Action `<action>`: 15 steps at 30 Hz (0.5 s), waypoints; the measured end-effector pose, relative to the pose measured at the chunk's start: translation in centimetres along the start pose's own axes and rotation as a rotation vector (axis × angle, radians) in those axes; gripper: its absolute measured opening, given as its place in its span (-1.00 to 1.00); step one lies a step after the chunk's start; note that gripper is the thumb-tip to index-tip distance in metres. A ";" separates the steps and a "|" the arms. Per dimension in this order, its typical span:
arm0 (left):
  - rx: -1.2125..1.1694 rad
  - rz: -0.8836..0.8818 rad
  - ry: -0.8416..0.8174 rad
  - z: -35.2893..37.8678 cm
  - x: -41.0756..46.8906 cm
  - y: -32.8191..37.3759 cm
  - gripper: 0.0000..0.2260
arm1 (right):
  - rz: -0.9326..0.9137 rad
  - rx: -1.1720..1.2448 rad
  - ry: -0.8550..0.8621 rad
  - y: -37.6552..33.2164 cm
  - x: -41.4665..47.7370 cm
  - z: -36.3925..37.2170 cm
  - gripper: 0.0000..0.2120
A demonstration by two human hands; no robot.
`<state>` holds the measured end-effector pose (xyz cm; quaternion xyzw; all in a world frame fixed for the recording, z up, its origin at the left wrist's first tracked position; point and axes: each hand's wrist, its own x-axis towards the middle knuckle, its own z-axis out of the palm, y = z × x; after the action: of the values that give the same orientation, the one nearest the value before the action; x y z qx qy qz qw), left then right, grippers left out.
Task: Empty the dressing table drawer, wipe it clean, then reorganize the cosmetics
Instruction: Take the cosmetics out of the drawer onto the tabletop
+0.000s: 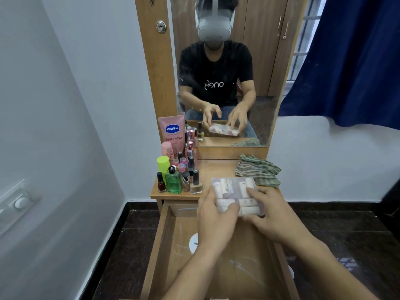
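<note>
A: Whereabouts of the box (237, 192)?

B: At the front edge of the table (216, 167), over the back of the open drawer (161, 245). Clear, packed with pale tubes. Resting on the table or lifted off it: cannot tell.

A: Grip?

B: Clamped from both sides. Left hand (216, 217) curled round the near left corner, fingertips on top. Right hand (276, 215) over the right side, fingers laid across the top, thumb at the near edge.

A: Inside the drawer?

B: A white lid (193, 243) near the left wall, half hidden behind the left forearm.

A: And on the table?

B: Bottles (180, 180) crowded at the left, small ones in front. Behind them a pink tube (172, 132), upright against the frame of the mirror (227, 72). A striped cloth (257, 169) crumpled at the right, just behind the box; touching it or not, hard to say.

A: In the mirror?

B: The same hold seen from the front, both hands on the box.
</note>
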<state>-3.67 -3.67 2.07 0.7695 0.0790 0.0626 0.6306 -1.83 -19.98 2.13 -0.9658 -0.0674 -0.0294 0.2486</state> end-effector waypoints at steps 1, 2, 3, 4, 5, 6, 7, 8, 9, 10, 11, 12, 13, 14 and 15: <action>-0.046 -0.011 -0.007 0.2 0.3 -0.1 -0.61 | 0.000 -0.008 -0.015 0.1 0.4 0.0 -0.26; -0.091 -0.028 -0.018 0.4 0.4 -0.3 -0.63 | 0.000 -0.013 -0.027 0.3 0.8 0.0 -0.27; -0.138 -0.044 -0.029 0.6 0.5 -0.4 -0.63 | 0.000 -0.016 -0.035 0.5 1.1 0.1 -0.28; -0.180 -0.067 -0.033 0.8 0.6 -0.7 -0.61 | 0.000 -0.019 -0.040 0.6 1.4 0.2 -0.29; -0.224 -0.098 -0.032 0.9 0.6 -0.8 -0.58 | -0.006 -0.023 -0.041 0.7 1.6 0.3 -0.30; -0.264 -0.130 -0.026 1.0 0.5 -0.9 -0.58 | -0.011 -0.026 -0.043 0.7 1.9 0.4 -0.30; -0.290 -0.145 -0.022 1.0 0.4 -1.1 -0.58 | -0.018 -0.030 -0.044 0.8 2.1 0.5 -0.31; -0.302 -0.145 -0.015 1.1 0.4 -1.3 -0.52 | -0.026 -0.034 -0.047 0.8 2.2 0.6 -0.31; -0.310 -0.147 -0.006 1.1 0.4 -1.5 -0.44 | -0.035 -0.039 -0.049 0.8 2.4 0.8 -0.31; -0.328 -0.155 0.003 1.2 0.4 -1.6 -0.36 | -0.042 -0.046 -0.052 0.8 2.6 0.8 -0.31; -0.345 -0.160 0.007 1.2 0.5 -1.7 -0.32 | -0.049 -0.055 -0.054 0.8 2.7 0.9 -0.32; -0.355 -0.165 0.011 1.2 0.4 -1.5 -0.32 | -0.053 -0.064 -0.055 0.8 2.8 1.0 -0.32; -0.357 -0.170 0.013 1.2 0.2 -1.4 -0.34 | -0.056 -0.071 -0.054 0.8 2.9 1.1 -0.32; -0.358 -0.165 0.016 1.2 0.0 -1.2 -0.37 | -0.058 -0.076 -0.053 0.8 3.0 1.2 -0.32; -0.358 -0.154 0.017 1.4 -0.1 -1.3 -0.41 | -0.059 -0.084 -0.052 0.8 3.1 1.2 -0.33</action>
<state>-3.56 -4.74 0.49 0.6361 0.1305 0.0340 0.7598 1.37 -19.69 0.99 -0.9735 -0.1007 -0.0144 0.2049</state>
